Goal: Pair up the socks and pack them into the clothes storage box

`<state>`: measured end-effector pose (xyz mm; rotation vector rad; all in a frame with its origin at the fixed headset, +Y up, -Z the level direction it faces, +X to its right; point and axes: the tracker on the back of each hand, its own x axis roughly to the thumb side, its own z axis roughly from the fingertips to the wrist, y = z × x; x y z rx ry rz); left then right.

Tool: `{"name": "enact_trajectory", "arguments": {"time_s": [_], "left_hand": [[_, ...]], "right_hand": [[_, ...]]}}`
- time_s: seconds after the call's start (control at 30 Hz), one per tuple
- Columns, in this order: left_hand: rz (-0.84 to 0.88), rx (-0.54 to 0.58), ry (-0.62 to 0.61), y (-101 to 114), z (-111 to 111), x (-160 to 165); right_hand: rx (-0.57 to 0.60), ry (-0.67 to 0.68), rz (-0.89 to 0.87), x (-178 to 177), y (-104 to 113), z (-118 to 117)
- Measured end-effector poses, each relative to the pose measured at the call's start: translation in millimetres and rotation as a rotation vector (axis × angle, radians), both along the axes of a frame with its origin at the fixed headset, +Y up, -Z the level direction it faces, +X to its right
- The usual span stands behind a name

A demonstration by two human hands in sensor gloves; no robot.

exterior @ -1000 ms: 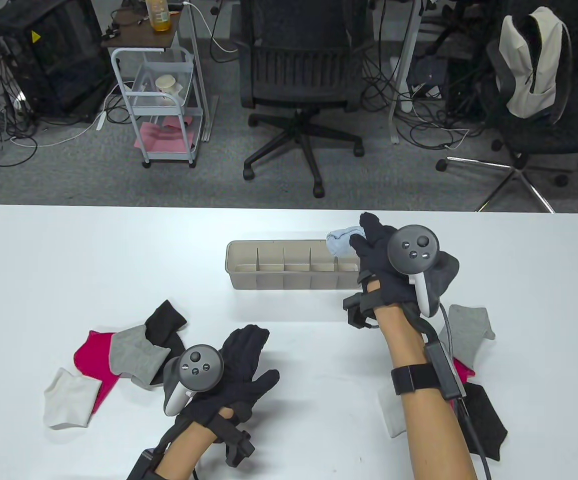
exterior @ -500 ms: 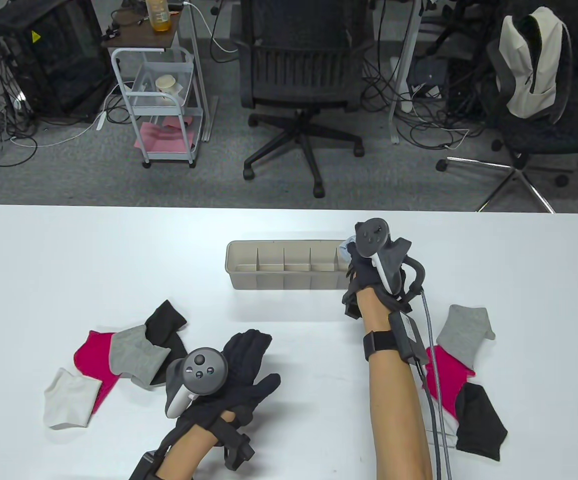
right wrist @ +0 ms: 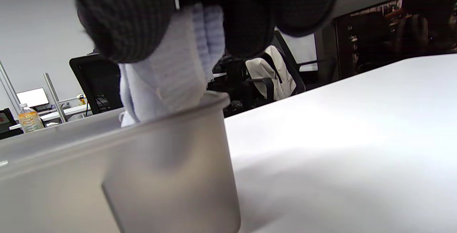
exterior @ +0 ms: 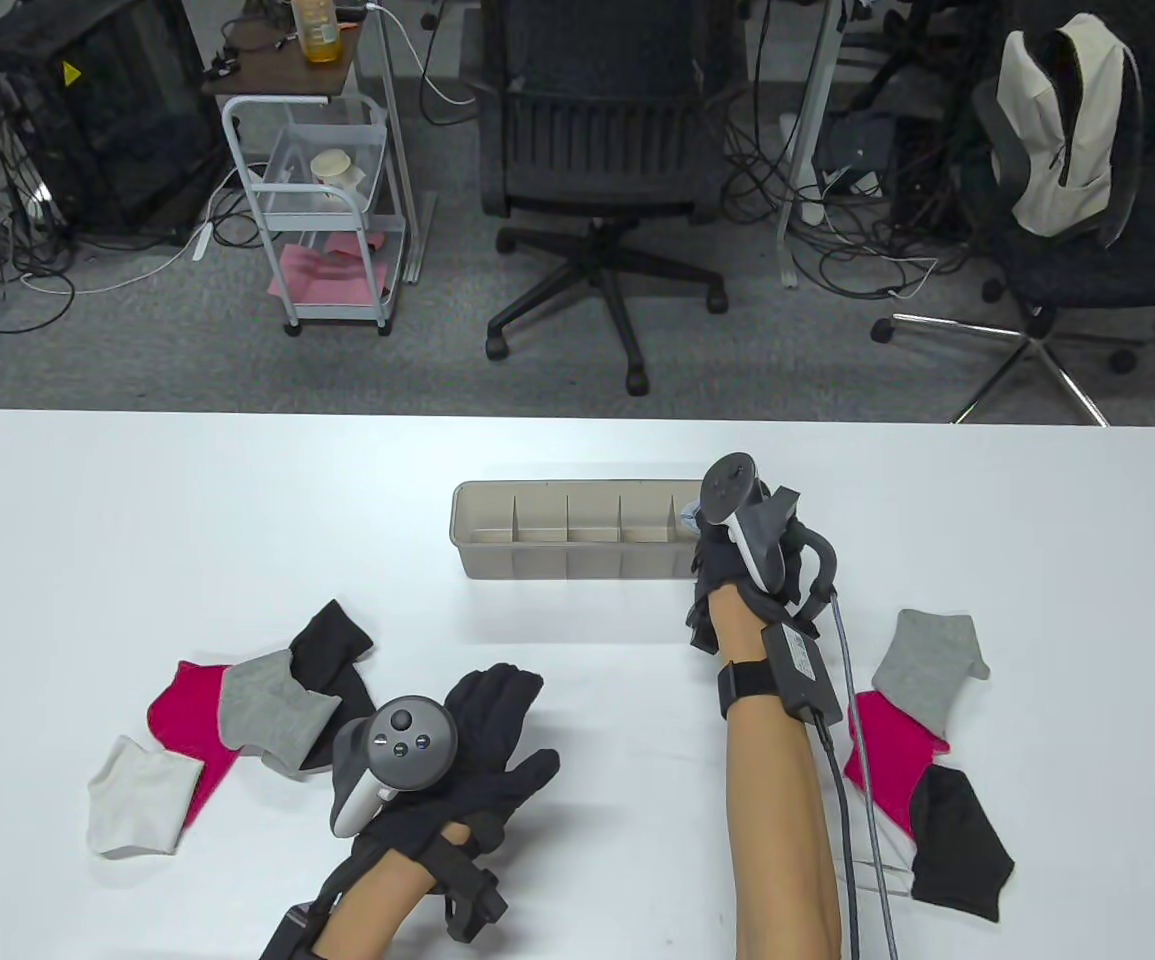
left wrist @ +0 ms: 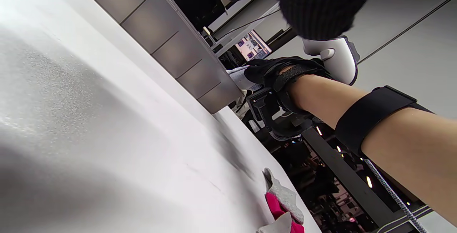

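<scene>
A beige divided storage box (exterior: 577, 560) stands mid-table. My right hand (exterior: 712, 555) is turned downward over its right end, gripping a rolled pale blue sock pair (right wrist: 171, 83) that sits partly inside the end compartment of the box (right wrist: 160, 176). Only a sliver of the blue sock (exterior: 687, 515) shows in the table view. My left hand (exterior: 492, 725) lies flat on the table, fingers straight, holding nothing. Beside it lie white (exterior: 137, 795), pink (exterior: 182, 705), grey (exterior: 267, 705) and black (exterior: 332, 640) socks. Grey (exterior: 927, 660), pink (exterior: 882, 750) and black (exterior: 962, 845) socks lie right of my right forearm.
The box's other compartments (exterior: 542, 525) look empty. The glove cable (exterior: 862, 800) trails over the right sock pile. Beyond the table's far edge stand an office chair (exterior: 597, 150) and a white cart (exterior: 322, 200).
My right hand has rotated downward and lowered the blue sock pair from above the box's right end into the end compartment. The left hand has stayed in place.
</scene>
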<state>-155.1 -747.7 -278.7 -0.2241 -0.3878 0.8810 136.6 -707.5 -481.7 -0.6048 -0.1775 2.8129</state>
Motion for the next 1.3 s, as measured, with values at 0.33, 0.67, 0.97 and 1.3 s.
{"name": "enact_trajectory", "arguments": {"time_s": [0.33, 0.67, 0.97, 1.3], "left_hand": [[0.007, -0.014, 0.0, 0.2, -0.7, 0.3], [0.023, 0.004, -0.005, 5.4, 1.3, 1.6], [0.025, 0.003, -0.001, 5.5, 2.0, 1.7], [0.021, 0.005, 0.012, 5.1, 2.1, 0.6]], "right_hand": [[0.033, 0.021, -0.048, 9.2, 14.1, 4.8], [0.12, 0.058, -0.037, 59.3, 70.6, 28.7], [0.14, 0.005, 0.02, 138.9, 85.9, 55.2], [0.053, -0.128, 0.021, 225.3, 34.3, 70.7]]}}
